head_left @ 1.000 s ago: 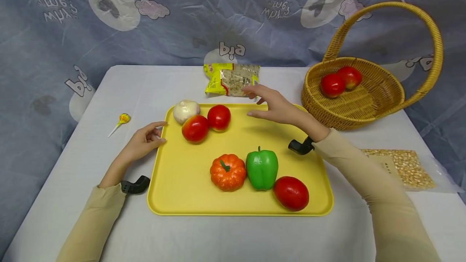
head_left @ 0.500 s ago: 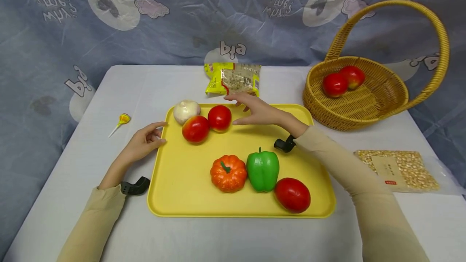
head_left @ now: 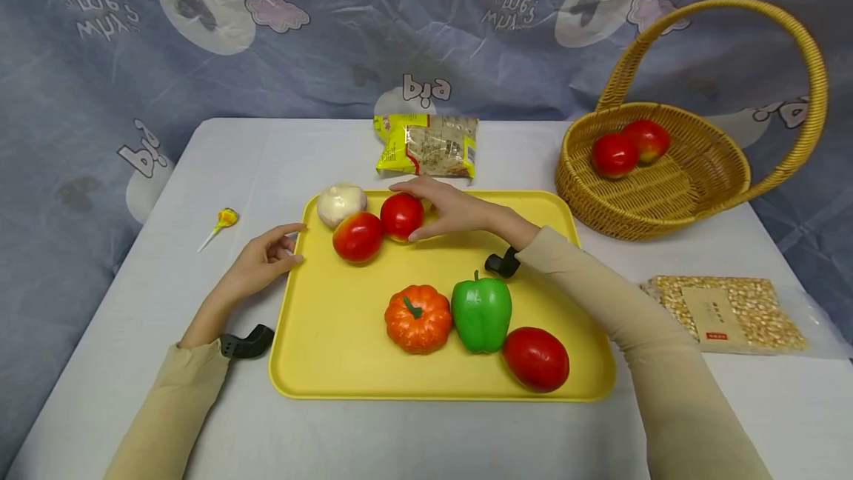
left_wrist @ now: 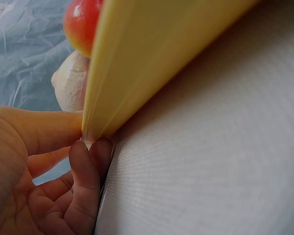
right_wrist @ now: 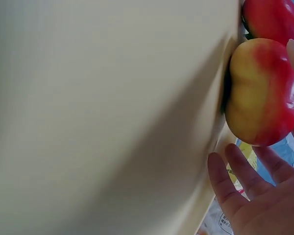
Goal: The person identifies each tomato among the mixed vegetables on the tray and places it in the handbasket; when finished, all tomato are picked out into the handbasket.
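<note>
In the head view my right hand [head_left: 449, 207] reaches round a glossy, apple-like red fruit [head_left: 400, 217] near the back of the yellow tray [head_left: 346, 339]. The right wrist view shows its lobed yellow-red side [right_wrist: 264, 98], with spread fingers [right_wrist: 250, 183] below and the thumb at its upper right. My left hand [head_left: 263, 261] is at the tray's left rim; its thumb and curled fingers pinch that rim [left_wrist: 95, 93] in the left wrist view. Against the first fruit lies a second red fruit [head_left: 358, 237], with a white garlic bulb [head_left: 341, 204] behind it.
An orange pumpkin [head_left: 418, 319], a green bell pepper [head_left: 481, 313] and an oval red fruit [head_left: 536, 359] sit at the tray's front. The wicker basket [head_left: 600, 210] holds two red fruits. Around lie a yellow snack bag [head_left: 433, 145], a corn kernel bag [head_left: 726, 313] and a lollipop [head_left: 226, 218].
My right hand has moved left across the back of the tray, from beside the basket to the red fruit. The left hand has stayed at the rim.
</note>
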A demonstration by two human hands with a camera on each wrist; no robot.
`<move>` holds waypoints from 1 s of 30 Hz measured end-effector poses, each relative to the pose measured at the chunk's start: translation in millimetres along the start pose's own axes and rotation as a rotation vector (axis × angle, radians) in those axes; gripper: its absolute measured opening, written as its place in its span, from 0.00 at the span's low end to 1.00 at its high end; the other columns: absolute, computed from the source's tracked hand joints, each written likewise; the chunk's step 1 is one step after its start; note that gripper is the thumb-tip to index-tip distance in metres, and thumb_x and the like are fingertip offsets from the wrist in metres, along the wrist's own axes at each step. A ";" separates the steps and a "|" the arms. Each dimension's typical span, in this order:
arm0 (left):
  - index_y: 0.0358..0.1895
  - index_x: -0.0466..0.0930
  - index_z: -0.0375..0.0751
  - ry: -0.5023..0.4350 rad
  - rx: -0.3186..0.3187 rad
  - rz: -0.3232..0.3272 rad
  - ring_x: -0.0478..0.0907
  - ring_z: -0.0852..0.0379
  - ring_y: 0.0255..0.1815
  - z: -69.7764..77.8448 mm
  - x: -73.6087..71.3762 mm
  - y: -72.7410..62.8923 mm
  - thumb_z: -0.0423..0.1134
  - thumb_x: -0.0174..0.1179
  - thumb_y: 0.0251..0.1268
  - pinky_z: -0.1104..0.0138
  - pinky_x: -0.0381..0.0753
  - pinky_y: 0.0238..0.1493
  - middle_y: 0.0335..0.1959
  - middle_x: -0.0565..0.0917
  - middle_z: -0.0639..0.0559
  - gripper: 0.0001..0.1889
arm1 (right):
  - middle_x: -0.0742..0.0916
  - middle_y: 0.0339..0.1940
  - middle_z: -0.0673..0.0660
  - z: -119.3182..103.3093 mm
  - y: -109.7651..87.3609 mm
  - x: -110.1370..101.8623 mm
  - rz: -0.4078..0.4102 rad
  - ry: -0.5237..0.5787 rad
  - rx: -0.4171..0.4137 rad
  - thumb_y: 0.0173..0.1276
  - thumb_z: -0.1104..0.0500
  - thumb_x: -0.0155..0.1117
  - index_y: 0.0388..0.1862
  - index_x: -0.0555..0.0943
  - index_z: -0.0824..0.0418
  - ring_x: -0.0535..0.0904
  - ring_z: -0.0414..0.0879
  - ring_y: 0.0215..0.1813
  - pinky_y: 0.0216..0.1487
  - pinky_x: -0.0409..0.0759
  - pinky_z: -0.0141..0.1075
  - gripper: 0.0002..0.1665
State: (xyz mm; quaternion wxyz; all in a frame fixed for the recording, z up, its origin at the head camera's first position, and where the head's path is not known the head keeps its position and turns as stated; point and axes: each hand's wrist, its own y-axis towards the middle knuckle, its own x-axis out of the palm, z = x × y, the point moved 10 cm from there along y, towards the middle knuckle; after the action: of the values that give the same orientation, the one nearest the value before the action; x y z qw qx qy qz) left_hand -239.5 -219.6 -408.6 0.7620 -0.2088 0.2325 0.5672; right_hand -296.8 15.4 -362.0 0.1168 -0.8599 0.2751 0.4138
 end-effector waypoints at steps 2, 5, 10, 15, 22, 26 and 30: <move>0.64 0.66 0.35 0.000 -0.003 0.001 0.67 0.67 0.27 0.6 -0.6 0.0 0.33 0.59 0.62 0.76 0.69 0.30 0.41 0.75 0.39 0.26 | 0.71 0.67 0.56 0.7 0.5 0.6 -0.001 0.003 0.008 0.54 0.49 0.72 0.70 0.62 0.58 0.65 0.50 0.67 0.68 0.66 0.45 0.48; 0.64 0.66 0.35 0.003 -0.004 0.000 0.68 0.67 0.28 1.3 -0.9 -0.3 0.33 0.58 0.62 0.76 0.69 0.30 0.41 0.75 0.39 0.26 | 0.71 0.67 0.57 0.6 1.4 2.3 0.001 0.010 0.014 0.53 0.49 0.73 0.70 0.62 0.58 0.66 0.50 0.67 0.68 0.67 0.45 0.48; 0.64 0.66 0.35 0.006 -0.004 -0.003 0.68 0.68 0.28 1.1 0.2 -0.2 0.33 0.58 0.63 0.77 0.69 0.30 0.41 0.75 0.39 0.26 | 0.71 0.66 0.57 0.7 2.2 5.6 0.001 0.003 0.026 0.53 0.49 0.72 0.70 0.63 0.57 0.68 0.49 0.66 0.66 0.70 0.44 0.47; 0.64 0.66 0.34 0.003 0.003 -0.001 0.68 0.68 0.27 0.9 0.3 -0.2 0.33 0.58 0.62 0.76 0.69 0.30 0.40 0.75 0.38 0.26 | 0.73 0.65 0.56 1.3 -0.3 4.0 0.014 -0.014 0.025 0.54 0.50 0.72 0.68 0.65 0.57 0.69 0.50 0.65 0.64 0.72 0.43 0.45; 0.64 0.66 0.35 0.017 0.003 0.005 0.67 0.68 0.27 0.2 -1.1 -0.8 0.33 0.58 0.62 0.76 0.69 0.29 0.40 0.75 0.40 0.26 | 0.74 0.64 0.57 -0.6 -10.1 -7.0 0.049 -0.029 0.022 0.53 0.51 0.73 0.67 0.66 0.59 0.70 0.51 0.64 0.61 0.74 0.44 0.44; 0.65 0.66 0.34 0.009 0.012 0.005 0.67 0.68 0.26 1.4 -1.0 -1.0 0.33 0.58 0.62 0.76 0.68 0.29 0.40 0.75 0.40 0.26 | 0.74 0.65 0.57 -1.8 -17.1 -11.9 0.060 -0.029 0.033 0.52 0.51 0.74 0.67 0.67 0.59 0.70 0.51 0.64 0.59 0.75 0.44 0.44; 0.65 0.66 0.34 0.012 0.016 0.004 0.67 0.68 0.26 1.9 -0.2 -0.7 0.33 0.58 0.62 0.76 0.68 0.29 0.40 0.75 0.40 0.26 | 0.72 0.66 0.56 -0.3 -25.7 -17.2 0.071 -0.015 0.067 0.52 0.51 0.74 0.67 0.66 0.58 0.70 0.50 0.63 0.56 0.77 0.43 0.44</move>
State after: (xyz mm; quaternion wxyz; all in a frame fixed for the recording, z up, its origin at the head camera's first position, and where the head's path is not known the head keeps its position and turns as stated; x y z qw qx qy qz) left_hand -238.7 -218.9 -406.9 0.7612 -0.2057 0.2418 0.5655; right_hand -290.6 42.9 -349.1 0.1327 -0.8420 0.3184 0.4147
